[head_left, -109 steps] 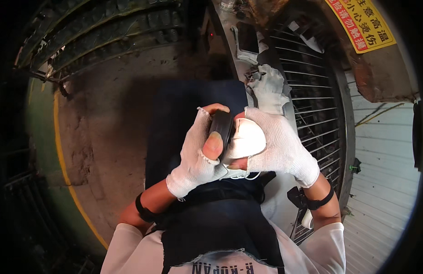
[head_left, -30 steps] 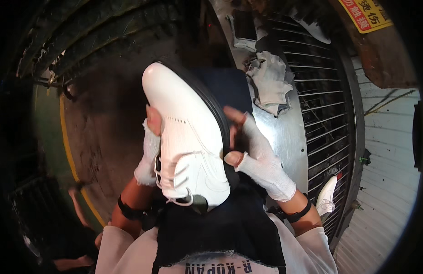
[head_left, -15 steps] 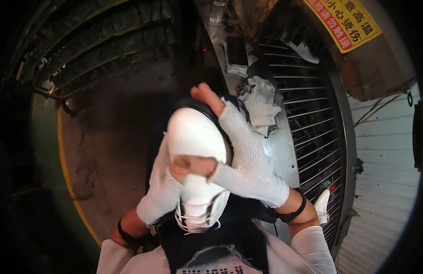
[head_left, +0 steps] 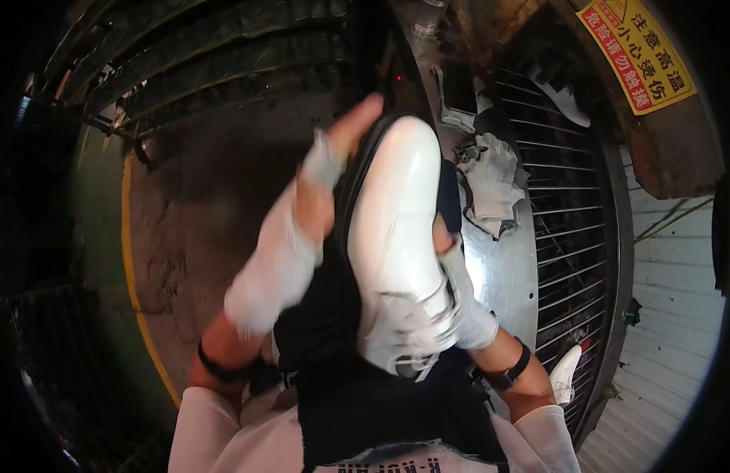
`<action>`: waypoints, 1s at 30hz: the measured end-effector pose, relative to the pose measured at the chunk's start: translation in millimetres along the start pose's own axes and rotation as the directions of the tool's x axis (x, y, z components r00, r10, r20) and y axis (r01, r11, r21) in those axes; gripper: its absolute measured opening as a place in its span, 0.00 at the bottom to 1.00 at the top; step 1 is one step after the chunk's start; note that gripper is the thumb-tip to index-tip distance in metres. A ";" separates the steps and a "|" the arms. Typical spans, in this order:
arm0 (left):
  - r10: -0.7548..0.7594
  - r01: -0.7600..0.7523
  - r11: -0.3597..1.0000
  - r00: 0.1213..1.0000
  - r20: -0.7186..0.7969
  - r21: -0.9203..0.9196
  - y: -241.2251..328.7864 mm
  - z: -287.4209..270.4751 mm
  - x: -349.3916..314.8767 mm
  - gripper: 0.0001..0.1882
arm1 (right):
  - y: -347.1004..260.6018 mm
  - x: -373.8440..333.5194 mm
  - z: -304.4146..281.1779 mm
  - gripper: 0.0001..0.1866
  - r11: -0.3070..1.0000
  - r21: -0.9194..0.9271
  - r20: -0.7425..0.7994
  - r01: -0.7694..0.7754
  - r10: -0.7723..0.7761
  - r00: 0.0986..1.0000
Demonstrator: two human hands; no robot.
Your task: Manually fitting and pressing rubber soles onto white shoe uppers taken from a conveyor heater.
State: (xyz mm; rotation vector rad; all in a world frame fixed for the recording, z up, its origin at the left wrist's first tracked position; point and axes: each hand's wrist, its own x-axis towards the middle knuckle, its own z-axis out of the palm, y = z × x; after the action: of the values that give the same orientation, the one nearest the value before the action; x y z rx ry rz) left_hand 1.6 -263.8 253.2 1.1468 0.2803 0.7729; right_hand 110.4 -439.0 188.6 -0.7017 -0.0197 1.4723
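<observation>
A white lace-up shoe (head_left: 396,213) with a dark sole edge is held above my lap, toe pointing away and tipped so its left side shows. My right hand (head_left: 469,303), in a white fingerless knit glove, grips it from the right; its thumb shows beside the upper and its other fingers are hidden behind the shoe. My left hand (head_left: 306,201), gloved the same way, is at the shoe's left edge, fingers stretched forward and blurred by motion. Whether it touches the sole cannot be made out. Loose white laces (head_left: 412,364) hang at the near end.
Right of me runs a metal ledge (head_left: 499,268) with crumpled pale gloves (head_left: 493,177) and a dark phone-like slab (head_left: 460,87). Beyond it is a barred rack (head_left: 566,205) with white shoes (head_left: 566,374) at it. A warning label (head_left: 637,55) marks the brown housing. Dark racks (head_left: 199,55) stand far left.
The shoe has turned onto its side and shifted right and away. My right hand went from over the upper to gripping its right side. My left hand came off the shoe's upper to its left edge.
</observation>
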 end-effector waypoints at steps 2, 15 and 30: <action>-0.055 0.093 0.975 0.981 0.187 -0.203 -10.2 5.3 41.9 0.33 | 26.8 40.0 -57.3 0.34 0.640 -0.634 0.220 0.434 -0.389 0.894; -0.079 0.087 0.990 0.994 -0.076 0.113 -61.5 24.3 -34.1 0.37 | 29.0 -98.5 -79.5 0.36 0.878 -0.477 -0.141 -0.027 -0.046 0.989; -0.421 0.405 0.902 0.902 0.100 0.146 -125.9 -30.0 -46.3 0.39 | 8.9 -2.6 -92.1 0.51 0.957 -0.289 -0.155 0.000 -0.047 0.987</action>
State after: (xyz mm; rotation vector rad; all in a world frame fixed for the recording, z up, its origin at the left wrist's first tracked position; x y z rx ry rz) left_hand 2.4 -298.0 120.1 1.1934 0.4508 0.3056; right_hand 141.1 -480.5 111.6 -1.0529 -0.1208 1.3997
